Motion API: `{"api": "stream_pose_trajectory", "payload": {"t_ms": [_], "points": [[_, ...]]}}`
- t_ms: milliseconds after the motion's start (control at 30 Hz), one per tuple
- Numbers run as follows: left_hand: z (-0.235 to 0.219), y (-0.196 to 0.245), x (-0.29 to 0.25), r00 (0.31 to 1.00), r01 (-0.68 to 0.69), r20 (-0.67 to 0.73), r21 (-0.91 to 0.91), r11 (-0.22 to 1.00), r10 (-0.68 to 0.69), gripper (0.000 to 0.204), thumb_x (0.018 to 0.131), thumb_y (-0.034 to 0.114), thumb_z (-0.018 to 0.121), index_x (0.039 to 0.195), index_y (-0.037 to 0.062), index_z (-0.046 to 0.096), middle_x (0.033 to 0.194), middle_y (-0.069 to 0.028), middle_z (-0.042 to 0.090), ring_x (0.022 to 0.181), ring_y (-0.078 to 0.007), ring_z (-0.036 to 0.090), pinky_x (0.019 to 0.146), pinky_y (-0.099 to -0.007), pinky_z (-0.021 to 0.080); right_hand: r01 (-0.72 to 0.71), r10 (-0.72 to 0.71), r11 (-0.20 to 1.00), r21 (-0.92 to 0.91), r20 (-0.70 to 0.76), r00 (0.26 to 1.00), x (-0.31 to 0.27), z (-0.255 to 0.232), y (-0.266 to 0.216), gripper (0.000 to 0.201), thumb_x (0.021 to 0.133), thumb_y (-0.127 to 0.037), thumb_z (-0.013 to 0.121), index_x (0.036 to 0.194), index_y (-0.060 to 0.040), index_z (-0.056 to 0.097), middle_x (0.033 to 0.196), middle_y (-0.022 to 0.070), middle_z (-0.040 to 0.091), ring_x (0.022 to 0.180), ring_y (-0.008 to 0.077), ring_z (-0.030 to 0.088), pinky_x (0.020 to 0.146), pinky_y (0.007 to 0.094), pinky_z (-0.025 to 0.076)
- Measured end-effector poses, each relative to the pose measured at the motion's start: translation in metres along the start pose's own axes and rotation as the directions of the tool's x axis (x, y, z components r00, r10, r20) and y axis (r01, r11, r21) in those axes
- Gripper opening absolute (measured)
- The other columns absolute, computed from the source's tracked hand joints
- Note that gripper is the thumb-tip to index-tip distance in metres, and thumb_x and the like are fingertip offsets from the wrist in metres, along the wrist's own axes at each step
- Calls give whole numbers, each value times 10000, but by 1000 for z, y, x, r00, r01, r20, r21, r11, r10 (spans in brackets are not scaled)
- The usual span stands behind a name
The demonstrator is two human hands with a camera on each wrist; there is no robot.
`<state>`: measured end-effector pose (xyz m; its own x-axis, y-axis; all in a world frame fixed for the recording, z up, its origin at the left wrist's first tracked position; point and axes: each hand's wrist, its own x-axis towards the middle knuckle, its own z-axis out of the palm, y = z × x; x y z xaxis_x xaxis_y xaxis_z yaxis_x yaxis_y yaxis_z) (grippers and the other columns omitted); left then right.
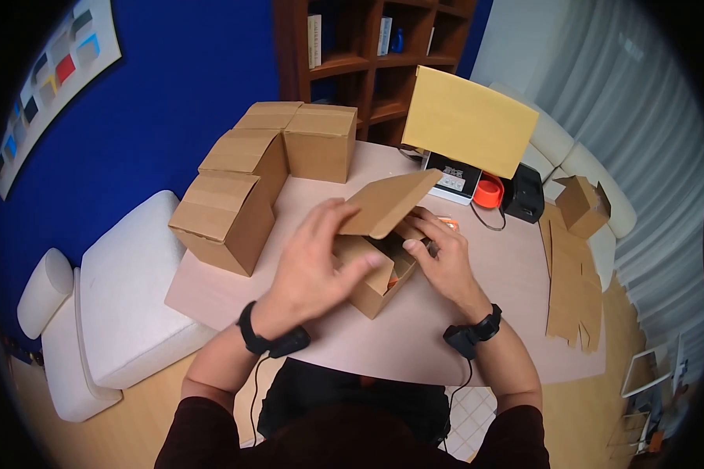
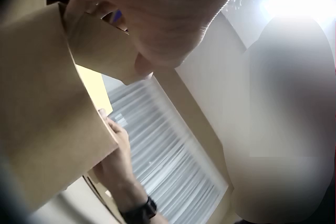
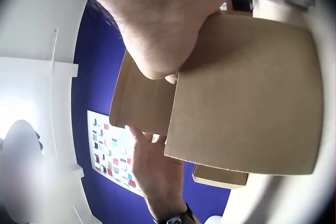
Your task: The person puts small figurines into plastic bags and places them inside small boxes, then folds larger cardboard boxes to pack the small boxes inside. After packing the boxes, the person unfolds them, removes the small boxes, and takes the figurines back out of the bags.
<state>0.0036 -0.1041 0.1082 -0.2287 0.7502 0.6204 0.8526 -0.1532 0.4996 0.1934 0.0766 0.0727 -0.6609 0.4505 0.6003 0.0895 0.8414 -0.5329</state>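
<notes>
A small brown cardboard box (image 1: 365, 300) stands on the table in front of me, its lid (image 1: 391, 202) raised and slanting up to the right. My left hand (image 1: 309, 262) grips the box at its left side, fingers by the lid and thumb over a side flap. On the opposite side, my right hand (image 1: 446, 262) holds the box's right wall, with the thumb at the opening. A bit of orange (image 1: 393, 282) shows inside the box. In the right wrist view, the box's side wall (image 3: 247, 98) hides part of the left hand's fingers.
Several closed cardboard boxes (image 1: 219, 207) stand in a row at the table's left. A yellow envelope (image 1: 469, 121) stands at the back, near a red-orange roll (image 1: 488, 191) and a black device (image 1: 524, 193). Flattened cardboard (image 1: 575, 289) and an open box (image 1: 583, 207) lie at the right.
</notes>
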Motion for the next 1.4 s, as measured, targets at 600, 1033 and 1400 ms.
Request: {"api": "stream_pose_trajectory", "payload": {"t_ms": [600, 1033, 1400], "points": [[25, 45, -27, 997, -73, 9, 384, 920, 76, 520, 859, 217, 766, 1371, 138, 713, 1349, -197, 678, 1238, -409, 679, 888, -457, 612, -280, 268, 821, 497, 98, 959, -21, -2, 11, 464, 929, -80, 769, 1370, 14, 661, 1195, 102, 749, 1047, 166, 688, 928, 315, 546], [7, 28, -30, 973, -220, 150, 391, 894, 174, 462, 909, 219, 750, 1370, 199, 724, 1396, -173, 666, 1268, -394, 665, 823, -430, 620, -78, 63, 978, 192, 83, 995, -25, -15, 5, 473, 940, -40, 720, 1407, 2, 657, 1435, 210, 669, 1265, 319, 686, 1096, 398, 517], [9, 9, -39, 968, -224, 224, 561, 797, 114, 555, 939, 251, 743, 1479, 193, 633, 1475, -228, 599, 1364, -429, 587, 972, -513, 575, 95, -104, 984, -152, -55, 993, -40, 11, -13, 486, 957, -93, 725, 1422, 17, 636, 1458, 313, 599, 1202, 436, 700, 999, 438, 582]]}}
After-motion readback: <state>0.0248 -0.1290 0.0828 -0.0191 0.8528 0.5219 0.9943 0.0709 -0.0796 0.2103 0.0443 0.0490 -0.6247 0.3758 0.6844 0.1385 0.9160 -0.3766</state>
